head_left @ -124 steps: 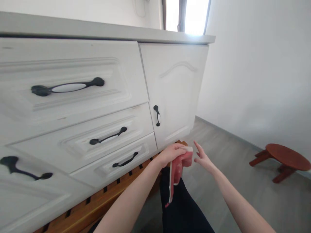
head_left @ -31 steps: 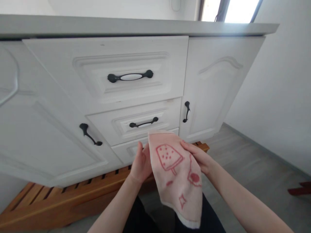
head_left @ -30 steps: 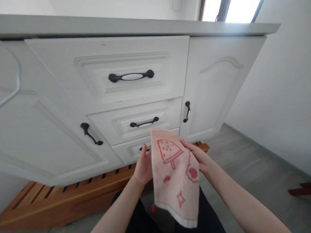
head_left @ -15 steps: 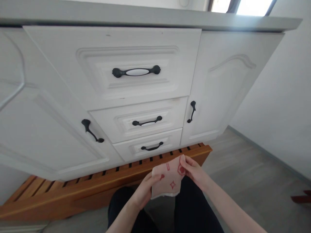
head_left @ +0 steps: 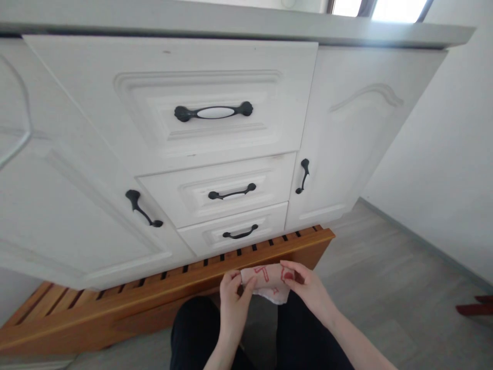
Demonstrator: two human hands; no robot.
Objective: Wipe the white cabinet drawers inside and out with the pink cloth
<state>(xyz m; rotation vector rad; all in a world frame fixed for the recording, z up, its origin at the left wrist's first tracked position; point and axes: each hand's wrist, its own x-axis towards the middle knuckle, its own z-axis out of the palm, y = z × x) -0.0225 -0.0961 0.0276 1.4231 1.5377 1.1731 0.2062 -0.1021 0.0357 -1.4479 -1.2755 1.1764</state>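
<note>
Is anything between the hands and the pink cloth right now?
No. Both hands already hold the pink cloth: the left hand pinches its left end and the right hand its right end, with the cloth folded small between them, in front of the wooden slatted base under the white cabinet. Nothing visible lies between.

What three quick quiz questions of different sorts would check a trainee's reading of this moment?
1. True or false: both hands grip the pink cloth.
2. Multiple choice: how many drawers sit between the two cabinet doors? A) one B) two C) three
3. Short answer: what lies under the white cabinet, just beyond the hands?

Key
1. True: the left hand pinches its left end and the right hand its right end, and the cloth is bunched between them.
2. C: each has a dark handle.
3. A slatted wooden platform.
</note>
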